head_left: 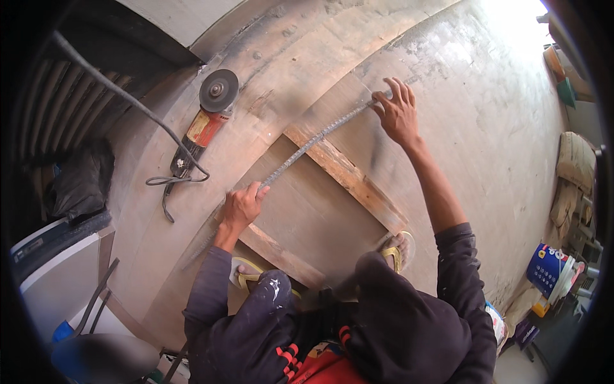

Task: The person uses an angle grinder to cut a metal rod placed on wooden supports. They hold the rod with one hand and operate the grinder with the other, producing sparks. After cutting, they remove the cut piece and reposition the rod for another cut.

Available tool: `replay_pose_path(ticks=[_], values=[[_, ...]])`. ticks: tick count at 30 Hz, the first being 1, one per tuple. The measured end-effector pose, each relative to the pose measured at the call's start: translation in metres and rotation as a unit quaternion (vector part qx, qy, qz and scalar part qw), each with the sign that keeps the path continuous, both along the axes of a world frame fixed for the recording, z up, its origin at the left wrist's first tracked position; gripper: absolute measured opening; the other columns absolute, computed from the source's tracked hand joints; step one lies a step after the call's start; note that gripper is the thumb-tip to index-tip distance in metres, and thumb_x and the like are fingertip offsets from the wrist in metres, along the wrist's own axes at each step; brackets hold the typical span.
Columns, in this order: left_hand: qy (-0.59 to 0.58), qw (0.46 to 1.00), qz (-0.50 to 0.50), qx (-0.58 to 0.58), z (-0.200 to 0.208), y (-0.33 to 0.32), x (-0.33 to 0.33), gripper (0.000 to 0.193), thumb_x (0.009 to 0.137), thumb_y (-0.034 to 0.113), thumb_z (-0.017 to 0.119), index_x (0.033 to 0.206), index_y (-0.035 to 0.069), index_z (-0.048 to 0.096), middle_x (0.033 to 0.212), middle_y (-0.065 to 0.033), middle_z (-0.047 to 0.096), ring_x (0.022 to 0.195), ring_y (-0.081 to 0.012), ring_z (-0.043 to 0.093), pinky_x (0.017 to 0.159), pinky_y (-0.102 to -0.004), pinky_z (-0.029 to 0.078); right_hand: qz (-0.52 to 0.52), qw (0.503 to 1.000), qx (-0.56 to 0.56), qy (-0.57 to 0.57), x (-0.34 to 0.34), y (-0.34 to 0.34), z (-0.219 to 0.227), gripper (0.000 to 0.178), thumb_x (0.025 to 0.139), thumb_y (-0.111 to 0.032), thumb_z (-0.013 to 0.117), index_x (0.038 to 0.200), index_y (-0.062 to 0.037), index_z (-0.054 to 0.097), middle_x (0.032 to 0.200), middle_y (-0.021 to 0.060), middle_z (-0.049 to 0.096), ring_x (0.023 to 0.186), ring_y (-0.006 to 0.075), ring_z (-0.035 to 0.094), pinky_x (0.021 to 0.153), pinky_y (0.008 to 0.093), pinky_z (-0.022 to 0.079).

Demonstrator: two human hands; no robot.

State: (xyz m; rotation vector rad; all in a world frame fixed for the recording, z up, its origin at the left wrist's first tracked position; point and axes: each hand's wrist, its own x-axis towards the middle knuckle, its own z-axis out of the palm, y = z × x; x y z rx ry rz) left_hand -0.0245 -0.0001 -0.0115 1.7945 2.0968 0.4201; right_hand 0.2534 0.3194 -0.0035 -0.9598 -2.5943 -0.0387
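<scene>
A grey ribbed steel reinforcing bar point(295, 155) runs slantwise in front of me, above two wooden boards. My left hand point(242, 208) is closed around its lower left part. At the upper right end, my right hand point(398, 116) pinches the bar between thumb and index finger, with its other fingers raised. The farther wooden board point(348, 176) passes under the bar and reaches toward my right foot. The nearer wooden board point(281, 255) lies by my left foot. Both boards rest on the floor, roughly side by side with a gap between.
A red and black angle grinder point(201, 131) lies on the floor at the left, its disc upward. Its dark cable point(128, 96) loops nearby. At the right stand a blue and white bucket point(548, 274) and stacked sacks point(575, 157). A black bag point(80, 179) sits far left.
</scene>
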Motion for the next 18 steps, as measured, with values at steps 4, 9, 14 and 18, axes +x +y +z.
replay_pose_path(ticks=[4,9,14,18], values=[[-0.071,0.996,-0.025,-0.038,0.013,-0.005,-0.002,0.032,0.100,0.031,0.051,0.085,0.004,0.059,0.065,-0.0205,0.061,0.059,-0.0421,0.060,0.051,-0.0489,0.045,0.093,0.990,-0.103,-0.035,0.028,0.015,0.023,0.017,0.083,-0.019,0.069,0.098,-0.0112,0.069,0.110,0.0077,0.060,0.111,0.0248,0.054,0.105,0.0410,0.037],[-0.128,0.984,-0.003,-0.125,0.022,0.000,0.015,0.044,0.102,0.036,0.042,0.081,0.001,0.061,0.068,-0.0237,0.060,0.066,-0.0456,0.060,0.060,-0.0503,0.046,0.094,0.941,-0.294,-0.136,0.064,0.007,0.048,0.014,0.081,-0.014,0.071,0.094,-0.0082,0.070,0.090,0.0090,0.061,0.093,0.0275,0.057,0.092,0.0385,0.043],[-0.130,0.981,0.009,-0.143,0.007,0.001,0.014,0.052,0.103,0.039,0.041,0.076,-0.002,0.059,0.067,-0.0290,0.056,0.066,-0.0495,0.057,0.059,-0.0537,0.044,0.083,0.953,-0.281,-0.074,0.066,0.000,0.037,0.038,0.092,-0.041,0.054,0.112,-0.0109,0.066,0.112,0.0122,0.060,0.112,0.0297,0.052,0.110,0.0462,0.030],[-0.173,0.969,-0.002,-0.177,0.006,0.008,0.006,0.055,0.103,0.040,0.040,0.075,-0.003,0.057,0.066,-0.0298,0.054,0.065,-0.0503,0.056,0.058,-0.0530,0.042,-0.008,0.982,-0.188,-0.020,0.036,0.006,0.020,0.052,0.098,-0.052,0.042,0.133,-0.0161,0.056,0.136,0.0126,0.052,0.131,0.0290,0.043,0.117,0.0480,0.019]])
